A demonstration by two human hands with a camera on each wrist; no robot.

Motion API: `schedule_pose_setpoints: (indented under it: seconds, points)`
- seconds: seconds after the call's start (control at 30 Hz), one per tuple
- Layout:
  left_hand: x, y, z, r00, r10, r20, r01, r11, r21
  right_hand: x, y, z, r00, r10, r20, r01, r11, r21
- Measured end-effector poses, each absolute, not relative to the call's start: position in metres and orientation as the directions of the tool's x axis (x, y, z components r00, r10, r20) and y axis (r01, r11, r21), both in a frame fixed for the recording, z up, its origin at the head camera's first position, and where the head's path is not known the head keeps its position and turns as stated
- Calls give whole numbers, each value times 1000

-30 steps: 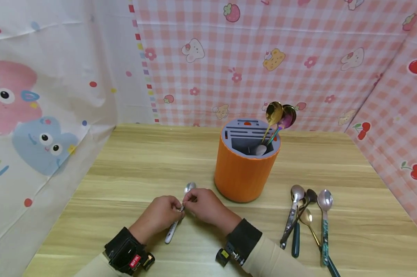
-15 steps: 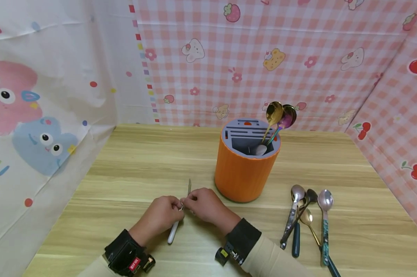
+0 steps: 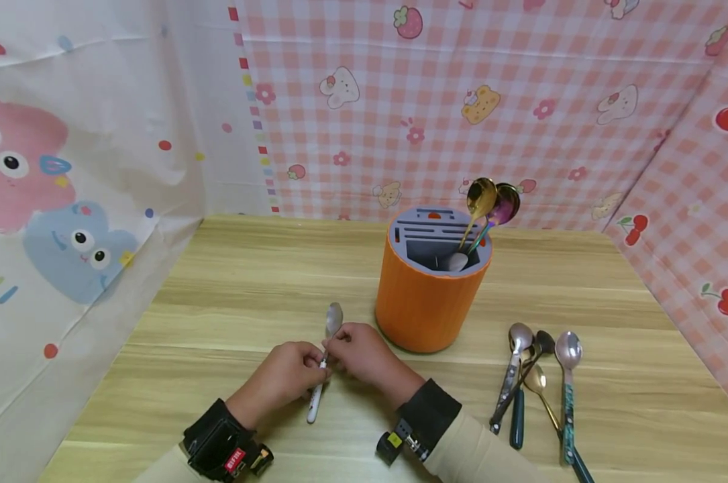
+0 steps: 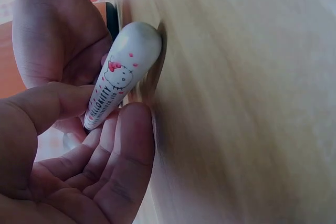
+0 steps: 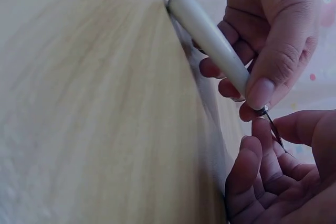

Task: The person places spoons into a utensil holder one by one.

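Observation:
A spoon with a white printed handle and a silver bowl lies slantwise between both hands, low over the table. My left hand pinches the upper part of the handle between thumb and fingers. Just beyond it, my right hand pinches the thin metal neck, its fingertips close to the left ones. A cartoon cat face and red dots show on the handle in the left wrist view. The right wrist view shows the handle's plain side and the dark neck; the bowl is hidden there.
Behind the right hand stands an orange utensil holder with a grey slotted top, holding a gold ladle, a rainbow-coloured ladle and a silver spoon. Several more spoons lie at the right. Printed cloth walls the table.
The spoon has rolled about its length between the fingers: its bowl went from face-on to edge-on and now shows broad again. The handle end has shifted slightly right; both hands stay nearly in place.

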State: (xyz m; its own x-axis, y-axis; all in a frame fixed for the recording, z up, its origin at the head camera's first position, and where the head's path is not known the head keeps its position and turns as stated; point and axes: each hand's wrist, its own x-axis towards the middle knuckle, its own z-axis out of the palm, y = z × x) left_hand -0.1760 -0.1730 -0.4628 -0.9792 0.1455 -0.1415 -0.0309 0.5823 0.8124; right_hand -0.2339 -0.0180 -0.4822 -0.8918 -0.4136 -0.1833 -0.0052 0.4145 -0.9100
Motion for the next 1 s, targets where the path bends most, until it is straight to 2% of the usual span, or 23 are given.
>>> schedule_pose_setpoints:
  seconds: [0.23,0.53,1.0]
  points:
    - [-176,-170,-461,-975,160,-158,-44,555,831,-235,-15,-476,-884,-431,-180,37,321,-946]
    - [-177,-164,-453,-983,131,-128,-33,564,825,-237,-9,-458,-878,-420,-231,78,349,-934]
    - [-180,-157,-442,-990,110,-89,-2,616,788,-238,0,-439,-904,-402,-145,-19,376,-926]
